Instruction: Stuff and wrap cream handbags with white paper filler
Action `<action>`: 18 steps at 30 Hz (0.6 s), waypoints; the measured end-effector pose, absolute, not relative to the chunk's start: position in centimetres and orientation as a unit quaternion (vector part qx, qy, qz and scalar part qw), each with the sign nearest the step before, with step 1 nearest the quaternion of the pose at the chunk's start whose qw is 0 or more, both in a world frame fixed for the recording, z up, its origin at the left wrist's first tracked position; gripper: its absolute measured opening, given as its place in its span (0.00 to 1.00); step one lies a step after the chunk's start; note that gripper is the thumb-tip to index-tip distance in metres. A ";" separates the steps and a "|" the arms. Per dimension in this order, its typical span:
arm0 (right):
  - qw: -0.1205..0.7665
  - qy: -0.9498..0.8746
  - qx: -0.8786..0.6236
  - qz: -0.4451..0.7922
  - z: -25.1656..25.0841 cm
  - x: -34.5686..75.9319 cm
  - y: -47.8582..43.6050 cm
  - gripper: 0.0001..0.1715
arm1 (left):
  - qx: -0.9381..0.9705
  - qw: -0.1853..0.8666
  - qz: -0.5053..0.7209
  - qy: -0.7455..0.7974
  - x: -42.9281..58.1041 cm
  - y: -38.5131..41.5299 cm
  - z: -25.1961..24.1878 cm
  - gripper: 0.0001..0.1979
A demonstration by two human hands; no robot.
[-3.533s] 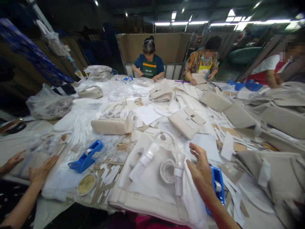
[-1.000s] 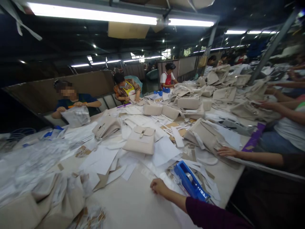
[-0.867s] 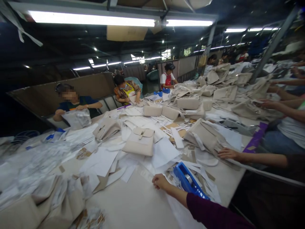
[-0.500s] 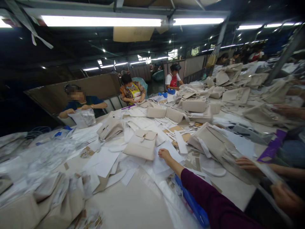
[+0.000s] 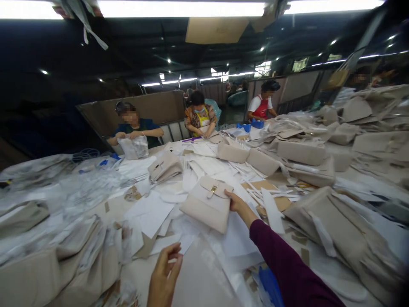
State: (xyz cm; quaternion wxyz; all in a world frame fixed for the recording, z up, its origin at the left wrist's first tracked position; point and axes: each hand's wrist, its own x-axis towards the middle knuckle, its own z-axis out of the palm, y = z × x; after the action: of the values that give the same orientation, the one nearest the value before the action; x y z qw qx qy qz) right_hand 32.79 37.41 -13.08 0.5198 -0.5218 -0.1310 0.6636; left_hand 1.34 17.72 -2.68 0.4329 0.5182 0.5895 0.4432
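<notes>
A worker's right hand (image 5: 234, 200), reaching from a purple sleeve (image 5: 287, 260), grips the right edge of a cream flap bag (image 5: 204, 204) with a gold-toned clasp (image 5: 214, 189), at the middle of a crowded worktable (image 5: 201, 281), while the left hand (image 5: 166, 270) hovers nearer the front edge, its fingers loosely curled and the thumb held apart. White paper sheets (image 5: 148, 213) lie left of the flap bag, and a larger beige bag (image 5: 338, 230) rests to its right. Across the table, a person in a red apron (image 5: 262, 108) sits facing the piles
</notes>
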 end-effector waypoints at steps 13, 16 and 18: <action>0.574 -0.135 -0.569 0.573 -17.1 30.9 37.9 0.30 | 0.224 0.604 0.606 0.466 7.0 32.9 -14.1 0.52; 0.617 -0.196 -0.589 0.484 -15.4 28.9 37.3 0.33 | 0.176 0.595 0.644 0.448 6.3 32.8 -15.1 0.51; 0.618 -0.261 -0.606 0.428 -12.8 27.1 37.2 0.34 | 0.148 0.598 0.661 0.428 5.5 32.4 -15.6 0.48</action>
State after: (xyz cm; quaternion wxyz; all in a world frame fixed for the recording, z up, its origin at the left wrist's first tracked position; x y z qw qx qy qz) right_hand 27.13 37.19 -12.77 0.6178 -0.6060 -0.2611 0.4277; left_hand 5.48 32.40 -15.58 0.5980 0.1483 0.4277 0.6614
